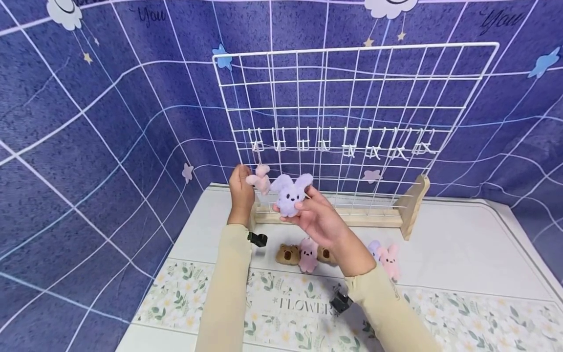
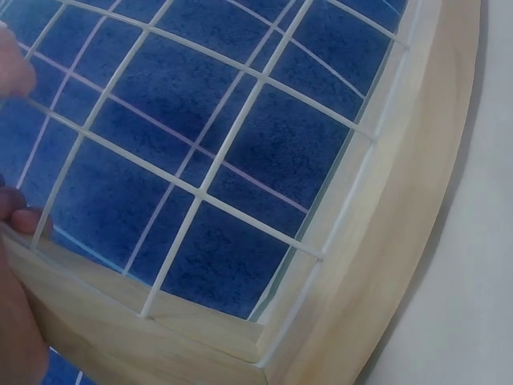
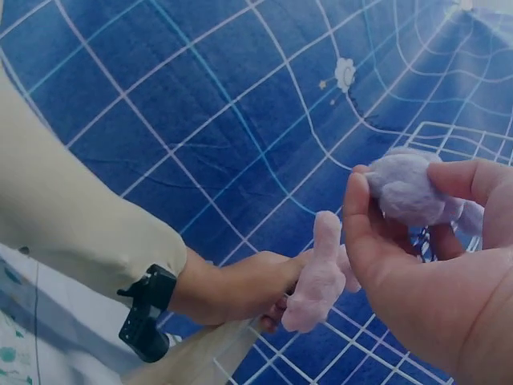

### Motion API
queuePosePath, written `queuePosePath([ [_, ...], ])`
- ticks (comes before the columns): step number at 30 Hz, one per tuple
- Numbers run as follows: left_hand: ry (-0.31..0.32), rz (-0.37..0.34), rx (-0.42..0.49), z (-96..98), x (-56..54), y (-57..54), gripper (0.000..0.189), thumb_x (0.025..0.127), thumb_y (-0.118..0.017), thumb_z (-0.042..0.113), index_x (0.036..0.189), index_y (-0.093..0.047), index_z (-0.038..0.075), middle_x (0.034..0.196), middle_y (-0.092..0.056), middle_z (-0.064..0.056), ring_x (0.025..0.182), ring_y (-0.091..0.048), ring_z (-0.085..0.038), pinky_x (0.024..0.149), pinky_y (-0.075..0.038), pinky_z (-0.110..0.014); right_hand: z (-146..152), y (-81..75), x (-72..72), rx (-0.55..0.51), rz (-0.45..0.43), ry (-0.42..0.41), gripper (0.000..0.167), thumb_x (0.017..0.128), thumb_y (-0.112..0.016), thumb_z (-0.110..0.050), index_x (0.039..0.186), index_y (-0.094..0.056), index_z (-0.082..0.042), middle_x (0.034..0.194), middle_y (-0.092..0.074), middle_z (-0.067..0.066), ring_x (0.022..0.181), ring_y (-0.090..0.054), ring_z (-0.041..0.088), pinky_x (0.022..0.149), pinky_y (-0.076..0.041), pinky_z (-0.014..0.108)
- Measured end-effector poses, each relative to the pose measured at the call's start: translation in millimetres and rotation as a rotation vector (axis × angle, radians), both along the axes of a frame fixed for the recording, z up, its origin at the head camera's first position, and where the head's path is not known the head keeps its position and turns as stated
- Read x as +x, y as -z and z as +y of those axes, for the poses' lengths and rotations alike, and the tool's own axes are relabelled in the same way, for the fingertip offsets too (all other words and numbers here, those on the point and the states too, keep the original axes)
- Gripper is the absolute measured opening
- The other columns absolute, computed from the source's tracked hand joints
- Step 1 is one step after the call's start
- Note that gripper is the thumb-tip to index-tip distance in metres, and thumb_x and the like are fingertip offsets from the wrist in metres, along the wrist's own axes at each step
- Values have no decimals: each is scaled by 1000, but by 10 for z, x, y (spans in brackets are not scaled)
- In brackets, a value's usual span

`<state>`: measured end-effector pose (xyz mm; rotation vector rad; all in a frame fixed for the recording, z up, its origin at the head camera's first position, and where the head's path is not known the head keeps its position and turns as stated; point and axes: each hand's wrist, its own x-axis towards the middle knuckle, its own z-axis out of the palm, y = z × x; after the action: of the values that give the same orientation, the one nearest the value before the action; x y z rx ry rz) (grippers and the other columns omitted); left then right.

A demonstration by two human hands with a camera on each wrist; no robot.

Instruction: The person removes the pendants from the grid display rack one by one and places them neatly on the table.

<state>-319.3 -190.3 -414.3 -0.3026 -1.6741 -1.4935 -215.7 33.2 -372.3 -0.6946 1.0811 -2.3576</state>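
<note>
My right hand [image 1: 323, 220] pinches a lavender bunny plush keychain [image 1: 290, 195] between thumb and fingers, in front of the lower left of a white wire grid rack [image 1: 352, 106]. The right wrist view shows the same lavender plush [image 3: 410, 188] from behind, in my fingertips. My left hand [image 1: 242, 195] grips the left side of the rack by its wooden foot, partly hidden; in the left wrist view its fingers [image 2: 24, 216] curl at the wooden frame [image 2: 104, 329]. A pink bunny plush [image 1: 260, 180] hangs by a chain from the leftmost hook, beside my left hand.
Several white hooks [image 1: 325, 145] line the grid. On the table before the rack lie brown bear plushes [image 1: 288, 254] with a pink bunny [image 1: 309, 255] between them. Farther right are another pink bunny [image 1: 389, 261] and a lavender plush [image 1: 374, 248]. A blue patterned cloth [image 1: 110, 137] hangs behind.
</note>
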Motion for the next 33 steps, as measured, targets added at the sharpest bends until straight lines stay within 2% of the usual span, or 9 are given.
queuePosePath([
  [4,28,-26,12,-15,15,-14,35,110,-36,-3,79,-48,-13,76,-45,11,71,-43,2,71,-37,-17,-24,34,36,53,25,53,49,94,-41,8,133,-49,-20,125,-64,3,111,-73,22,93,-61,35],
  [9,28,-75,39,-73,-137,108,39,112,-34,0,77,-49,7,75,-44,10,71,-42,1,70,-37,-17,-78,86,62,128,32,153,56,88,-46,6,136,-50,-23,124,-57,-2,103,-65,12,90,-57,27],
  [11,20,-92,50,-106,-216,177,39,113,-33,1,77,-49,6,75,-44,10,71,-42,0,71,-37,-18,-100,108,69,165,29,189,55,88,-48,7,136,-51,-21,124,-56,-2,103,-62,10,89,-55,25],
  [14,32,-105,67,-139,-264,230,37,113,-34,4,80,-50,-3,75,-45,10,72,-43,-1,71,-38,-17,-130,157,69,218,4,242,49,88,-52,10,130,-54,-15,117,-58,-2,102,-62,11,88,-55,24],
  [16,69,-94,83,-153,-270,243,38,114,-35,6,80,-51,0,75,-46,11,72,-44,-2,70,-39,-17,-147,205,61,249,-11,271,46,87,-53,12,126,-55,-13,113,-59,-2,102,-61,11,89,-56,24],
  [22,208,-55,104,-180,-267,245,43,115,-26,10,78,-46,22,74,-41,11,67,-39,-3,63,-33,-18,-225,341,22,311,-62,314,41,85,-56,12,121,-55,-9,109,-60,-2,101,-62,11,90,-59,25],
  [26,212,-74,98,-205,-258,231,44,115,-25,9,77,-44,21,74,-40,10,67,-39,-3,63,-33,-18,-285,443,-9,358,-116,318,37,87,-54,8,121,-55,-5,104,-60,-3,95,-64,9,86,-59,23],
  [33,253,-178,110,-245,-221,183,46,116,-17,11,80,-45,18,75,-41,8,67,-38,-5,63,-32,-19,-370,609,-37,468,-152,354,34,90,-54,3,124,-57,1,100,-61,-1,86,-63,8,76,-55,21],
])
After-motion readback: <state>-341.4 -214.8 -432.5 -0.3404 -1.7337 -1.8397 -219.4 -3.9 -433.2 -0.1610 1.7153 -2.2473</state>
